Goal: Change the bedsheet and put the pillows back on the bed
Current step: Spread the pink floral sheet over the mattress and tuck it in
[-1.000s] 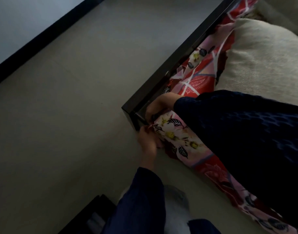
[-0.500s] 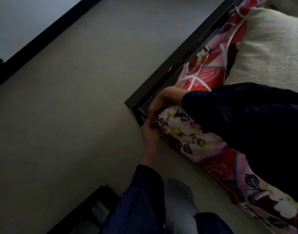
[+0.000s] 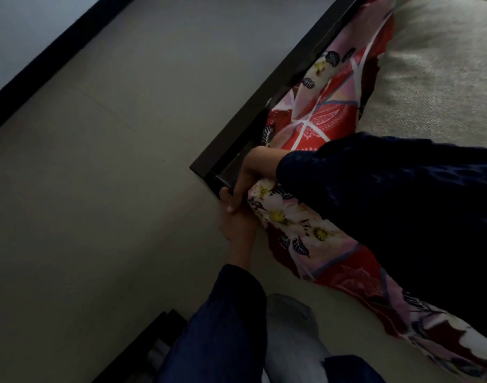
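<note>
Grey floor point(image 3: 98, 189) is filling the left; at centre, beside the black bed frame point(image 3: 264, 100)'s corner, the right hand point(image 3: 254, 168) is curling round the red floral fabric bedsheet point(image 3: 292, 217), apparently tucking it; I cannot tell the left hand point(image 3: 236, 225)'s finger state.

Left hand point(image 3: 236, 220) and right hand point(image 3: 255, 169) together on floral bedsheet point(image 3: 287, 215) at dark bed frame point(image 3: 278, 78) corner

Two hands are counted, the left hand point(image 3: 236, 223) and the right hand point(image 3: 254, 171); two dark blue sleeves are seen, the left sleeve point(image 3: 223, 327) and the right sleeve point(image 3: 388, 194); one floral bedsheet point(image 3: 319, 120) is counted; one black bed frame point(image 3: 278, 87) is seen; one beige mattress point(image 3: 435, 87) is shown; one grey-clad leg point(image 3: 292, 333) is counted; one black skirting strip point(image 3: 43, 67) is seen; one dark object point(image 3: 153, 344), too dim to be identified, is counted at the lower edge.
</note>
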